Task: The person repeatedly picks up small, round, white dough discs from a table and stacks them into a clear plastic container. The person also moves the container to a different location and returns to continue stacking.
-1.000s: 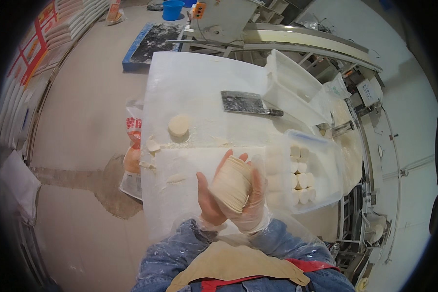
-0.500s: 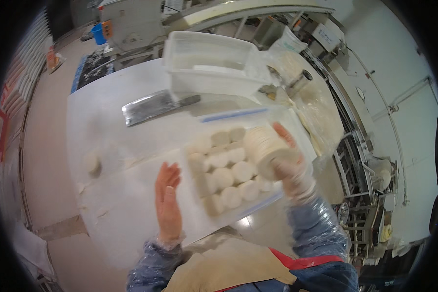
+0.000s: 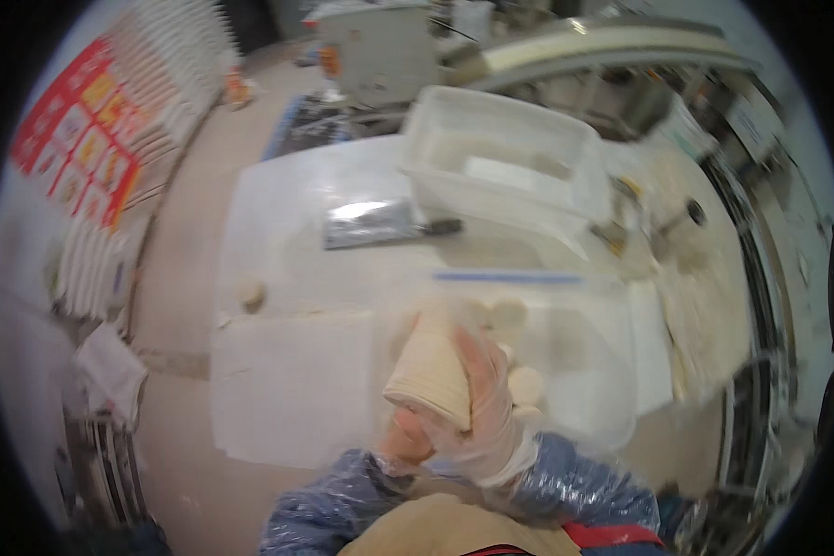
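Close in front of me, a stack of thin, round, pale dough wrappers (image 3: 433, 375) is held tilted above the near side of the table. My right hand (image 3: 491, 398), in a clear plastic glove, wraps around the stack's right side. From below and the left, my left hand (image 3: 406, 437) closes on its near end; part of that hand is hidden behind the stack. Just right of my hands, several round white dough pieces (image 3: 526, 385) sit at the left part of a translucent shallow tray (image 3: 612, 371). My right hand and forearm cover some of them.
A cleaver (image 3: 371, 225) lies flat beyond my hands. Behind it stands a deep white plastic tub (image 3: 500, 199). One small dough piece (image 3: 253, 295) is at the table's left. Clear plastic sheeting (image 3: 704, 306) covers things along the right edge.
My right hand has brought the wrapper stack left and nearer to me, from over the tray. My left hand, open and apart before, has closed on the stack. The view has turned left.
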{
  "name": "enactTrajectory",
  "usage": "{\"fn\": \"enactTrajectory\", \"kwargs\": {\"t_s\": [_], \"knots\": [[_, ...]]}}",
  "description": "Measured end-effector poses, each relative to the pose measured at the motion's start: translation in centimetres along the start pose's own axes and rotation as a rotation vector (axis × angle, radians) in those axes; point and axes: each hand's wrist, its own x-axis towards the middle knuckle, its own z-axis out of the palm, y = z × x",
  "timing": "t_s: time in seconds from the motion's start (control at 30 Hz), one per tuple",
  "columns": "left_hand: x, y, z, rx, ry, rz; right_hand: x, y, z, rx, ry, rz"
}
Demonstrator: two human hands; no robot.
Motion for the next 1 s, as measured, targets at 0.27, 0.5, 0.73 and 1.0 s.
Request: {"fn": "enactTrajectory", "kwargs": {"t_s": [0.27, 0.5, 0.73, 1.0], "knots": [[-1.9, 6.3, -5.4, -0.863, 0.126, 0.338, 3.9, -4.8, 6.7, 0.141, -0.489, -0.09], [-7.7, 9.7, -13.6, -1.02, 0.067, 0.458, 3.1, -6.8, 18.2, 0.086, -0.424, -0.408], [-10.9, 13.5, -19.4, -1.121, 0.183, 0.378, 2.2, -9.8, 25.6, -0.218, -0.256, -0.34], [-11.3, 14.4, -21.9, -0.826, 0.31, 0.317, 1.9, -11.9, 28.6, -0.531, -0.427, -0.528]]}}
